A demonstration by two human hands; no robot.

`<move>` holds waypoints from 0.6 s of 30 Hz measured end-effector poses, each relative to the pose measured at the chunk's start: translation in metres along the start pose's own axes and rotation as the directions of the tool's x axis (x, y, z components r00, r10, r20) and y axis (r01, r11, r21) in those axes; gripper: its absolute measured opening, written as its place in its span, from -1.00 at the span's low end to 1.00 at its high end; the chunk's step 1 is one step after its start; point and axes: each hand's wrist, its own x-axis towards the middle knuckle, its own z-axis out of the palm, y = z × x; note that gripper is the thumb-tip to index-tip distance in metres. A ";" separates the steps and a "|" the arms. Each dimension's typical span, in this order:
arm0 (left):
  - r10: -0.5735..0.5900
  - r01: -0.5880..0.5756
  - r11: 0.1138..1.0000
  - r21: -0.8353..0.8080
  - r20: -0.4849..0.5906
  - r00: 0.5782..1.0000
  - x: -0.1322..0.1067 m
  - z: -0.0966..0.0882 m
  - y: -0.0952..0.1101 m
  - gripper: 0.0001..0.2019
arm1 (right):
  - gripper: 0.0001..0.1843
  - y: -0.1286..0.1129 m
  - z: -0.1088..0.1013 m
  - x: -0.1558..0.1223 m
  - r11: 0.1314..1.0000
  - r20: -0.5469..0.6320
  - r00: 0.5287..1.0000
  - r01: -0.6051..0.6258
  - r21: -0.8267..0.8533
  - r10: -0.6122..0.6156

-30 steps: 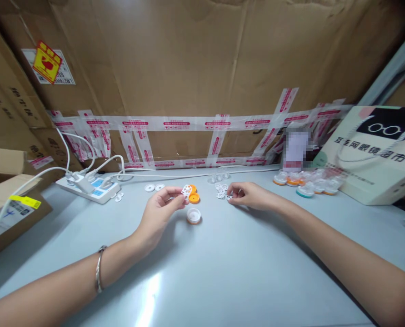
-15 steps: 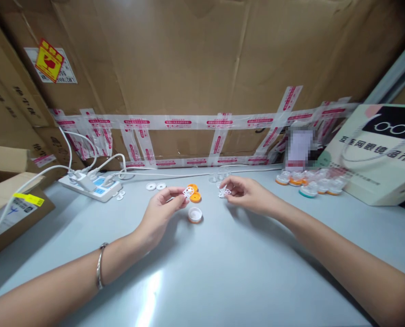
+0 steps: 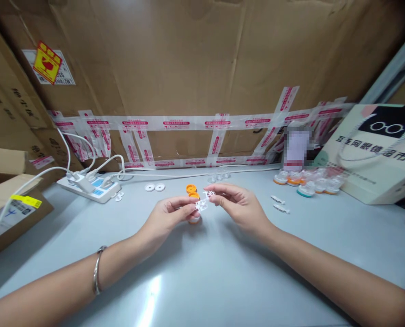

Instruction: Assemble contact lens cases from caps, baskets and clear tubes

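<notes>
My left hand (image 3: pixel 170 218) pinches a small white openwork plastic piece (image 3: pixel 201 206) between thumb and fingers. A second white openwork piece (image 3: pixel 209 194) is pinched in my right hand (image 3: pixel 241 206). The two pieces meet or nearly meet above the table; whether they touch, I cannot tell. Behind them lie two orange round caps (image 3: pixel 191 188), the nearer one partly covered. Beneath my left fingertips a round container with an orange base (image 3: pixel 194 221) stands mostly hidden.
Two white rings (image 3: pixel 154 187) lie at the back left, near a power strip (image 3: pixel 89 187) with cables. Two thin white pieces (image 3: pixel 279 204) rest right of my right hand. Clear round parts (image 3: pixel 219 173) stand at the back. Several capped containers (image 3: pixel 311 182) cluster before a paper bag (image 3: pixel 376 154).
My right hand has moved left and a little nearer, bringing its piece up to the other. My left hand has shifted right and nearer, now covering most of the round container.
</notes>
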 end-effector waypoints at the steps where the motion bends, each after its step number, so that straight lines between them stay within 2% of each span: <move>1: 0.002 -0.002 1.000 0.005 -0.001 1.000 0.000 0.001 0.001 -0.75 | -0.83 0.002 0.000 -0.001 0.998 0.005 0.998 0.056 -0.037 -0.056; 4: 0.018 -0.018 1.000 0.009 -0.025 1.000 -0.001 0.003 0.004 -0.71 | -0.82 0.005 0.001 -0.003 0.988 0.063 0.991 0.124 -0.093 -0.119; 10: 0.051 -0.050 0.998 0.024 -0.041 0.998 -0.001 0.005 0.007 -0.66 | -0.80 0.006 0.004 -0.006 0.993 0.178 0.980 0.096 -0.062 -0.084; 13: 0.067 -0.064 0.995 0.076 -0.045 0.997 -0.002 0.005 0.007 -0.68 | -0.83 0.003 0.005 -0.006 0.997 0.173 0.984 0.056 -0.061 -0.044; 18: 0.092 -0.081 0.989 0.122 -0.085 0.992 -0.001 0.004 0.006 -0.68 | -0.83 0.003 0.006 -0.006 0.997 0.165 0.983 -0.083 -0.003 0.082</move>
